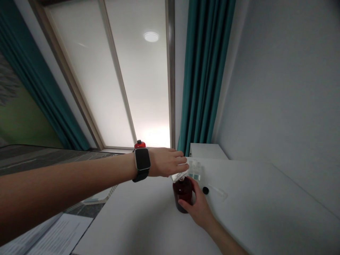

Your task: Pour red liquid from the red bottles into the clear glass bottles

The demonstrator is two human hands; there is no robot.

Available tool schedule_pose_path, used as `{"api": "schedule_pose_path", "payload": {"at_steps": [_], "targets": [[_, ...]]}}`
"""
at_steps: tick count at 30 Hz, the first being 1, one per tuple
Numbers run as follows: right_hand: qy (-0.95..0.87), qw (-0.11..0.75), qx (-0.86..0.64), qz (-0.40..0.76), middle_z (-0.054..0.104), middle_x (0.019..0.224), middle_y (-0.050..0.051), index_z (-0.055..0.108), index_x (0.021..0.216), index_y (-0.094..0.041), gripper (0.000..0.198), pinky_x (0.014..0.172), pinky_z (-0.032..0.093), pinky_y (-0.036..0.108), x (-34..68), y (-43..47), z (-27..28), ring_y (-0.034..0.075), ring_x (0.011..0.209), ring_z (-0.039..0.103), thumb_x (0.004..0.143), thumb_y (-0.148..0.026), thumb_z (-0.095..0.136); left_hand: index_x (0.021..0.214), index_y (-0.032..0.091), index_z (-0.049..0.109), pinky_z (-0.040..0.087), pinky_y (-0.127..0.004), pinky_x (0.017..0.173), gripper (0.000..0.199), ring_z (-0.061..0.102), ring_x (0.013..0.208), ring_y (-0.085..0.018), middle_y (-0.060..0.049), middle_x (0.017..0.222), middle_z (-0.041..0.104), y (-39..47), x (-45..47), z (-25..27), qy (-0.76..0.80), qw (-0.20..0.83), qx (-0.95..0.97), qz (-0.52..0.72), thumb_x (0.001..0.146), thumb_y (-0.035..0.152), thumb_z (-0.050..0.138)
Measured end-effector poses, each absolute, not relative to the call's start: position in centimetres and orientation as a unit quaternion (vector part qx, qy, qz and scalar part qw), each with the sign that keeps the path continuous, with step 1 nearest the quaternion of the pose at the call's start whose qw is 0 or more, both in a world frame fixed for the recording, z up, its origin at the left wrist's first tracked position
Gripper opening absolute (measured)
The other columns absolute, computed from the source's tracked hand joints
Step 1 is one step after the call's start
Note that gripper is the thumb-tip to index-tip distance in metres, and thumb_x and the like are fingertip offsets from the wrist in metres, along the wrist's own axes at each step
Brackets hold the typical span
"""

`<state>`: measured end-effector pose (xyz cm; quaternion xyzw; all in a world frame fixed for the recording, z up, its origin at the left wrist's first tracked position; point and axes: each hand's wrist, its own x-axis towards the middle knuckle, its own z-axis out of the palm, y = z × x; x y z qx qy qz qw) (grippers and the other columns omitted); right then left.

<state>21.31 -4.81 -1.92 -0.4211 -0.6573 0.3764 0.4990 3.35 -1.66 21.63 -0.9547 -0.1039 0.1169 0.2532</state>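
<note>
My right hand (198,205) is wrapped around the side of a dark brown glass bottle (182,196), which stands upright on the white table. My left hand (168,162), with a black watch (142,159) on its wrist, is palm down just above the bottle's mouth. Under its fingers a whitish, partly see-through piece (179,176) sits tilted at the bottle's neck; the left thumb is hidden, and the piece seems to be in that hand's grasp. To the right of the bottle lie a black cap (205,190) and a clear, slender tube-like item (219,191).
Clear small containers (195,170) stand behind the bottle on the white table (148,226). Farther back is a red bottle (140,144) with a black top. Printed papers (58,233) lie at lower left. A white cabinet (208,150) and teal curtain (204,71) are beyond.
</note>
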Motion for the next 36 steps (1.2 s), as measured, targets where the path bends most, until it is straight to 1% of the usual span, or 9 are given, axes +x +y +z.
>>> {"api": "schedule_pose_path", "payload": {"at_steps": [4,9,14,23,26,29,32,36], "targets": [[-0.655,0.500,-0.428,0.371,0.054,0.138,0.012,0.040,0.137,-0.024,0.075,0.112,0.036,0.052,21.24,-4.83,-1.84,0.032,0.129,0.050,0.070,-0.027,0.073,0.126,0.012,0.049,0.047,-0.035,0.085,0.054,0.058,0.107,-0.025,-0.013,0.121,0.064,-1.82,3.46,21.71,-0.096,0.265,-0.953,0.112,0.079,0.007,0.077],[-0.653,0.504,-0.431,0.365,0.056,0.137,0.011,0.042,0.136,-0.024,0.074,0.112,0.036,0.051,21.22,-4.79,-1.85,0.032,0.128,0.051,0.069,-0.028,0.073,0.127,0.011,0.048,0.047,-0.035,0.087,0.052,0.057,0.108,-0.025,-0.013,0.122,0.063,-1.73,3.47,21.66,-0.090,0.267,-0.954,0.107,0.082,0.007,0.073],[-0.656,0.500,-0.427,0.370,0.055,0.138,0.012,0.040,0.137,-0.023,0.075,0.111,0.037,0.052,21.25,-4.73,-2.01,0.031,0.128,0.051,0.070,-0.028,0.073,0.127,0.011,0.047,0.045,-0.034,0.086,0.050,0.056,0.104,-0.024,-0.012,0.121,0.063,-1.85,3.80,21.78,-0.094,0.267,-0.952,0.120,0.084,0.008,0.072],[-0.658,0.507,-0.419,0.367,0.055,0.138,0.012,0.040,0.137,-0.023,0.075,0.111,0.036,0.051,21.22,-4.57,-2.30,0.031,0.128,0.051,0.070,-0.028,0.073,0.126,0.013,0.048,0.045,-0.034,0.086,0.045,0.055,0.105,-0.024,-0.012,0.121,0.063,-1.94,4.12,21.87,-0.096,0.266,-0.951,0.121,0.086,0.007,0.069],[-0.656,0.510,-0.420,0.364,0.055,0.137,0.012,0.041,0.136,-0.024,0.074,0.110,0.038,0.051,21.21,-4.62,-2.20,0.031,0.127,0.052,0.070,-0.028,0.074,0.127,0.011,0.048,0.045,-0.034,0.087,0.041,0.055,0.105,-0.024,-0.012,0.121,0.062,-1.95,4.17,21.94,-0.096,0.269,-0.949,0.132,0.089,0.007,0.065],[-0.654,0.507,-0.428,0.364,0.055,0.137,0.011,0.041,0.136,-0.024,0.073,0.110,0.038,0.052,21.20,-4.74,-2.05,0.032,0.126,0.053,0.070,-0.027,0.073,0.127,0.012,0.049,0.045,-0.034,0.087,0.038,0.054,0.105,-0.024,-0.011,0.120,0.063,-1.93,4.26,21.97,-0.095,0.272,-0.948,0.133,0.092,0.008,0.062],[-0.654,0.507,-0.427,0.364,0.056,0.136,0.012,0.042,0.135,-0.023,0.073,0.110,0.038,0.052,21.18,-4.80,-1.93,0.032,0.126,0.053,0.069,-0.027,0.073,0.126,0.013,0.049,0.046,-0.035,0.088,0.036,0.055,0.106,-0.023,-0.012,0.121,0.063,-1.93,4.35,21.96,-0.091,0.271,-0.949,0.132,0.092,0.008,0.062],[-0.654,0.508,-0.427,0.364,0.056,0.135,0.012,0.042,0.135,-0.023,0.073,0.109,0.038,0.052,21.19,-4.75,-1.88,0.032,0.126,0.053,0.069,-0.028,0.073,0.126,0.011,0.049,0.047,-0.036,0.089,0.039,0.055,0.106,-0.024,-0.013,0.121,0.063,-2.01,4.33,21.99,-0.089,0.267,-0.951,0.126,0.089,0.005,0.063]]}}
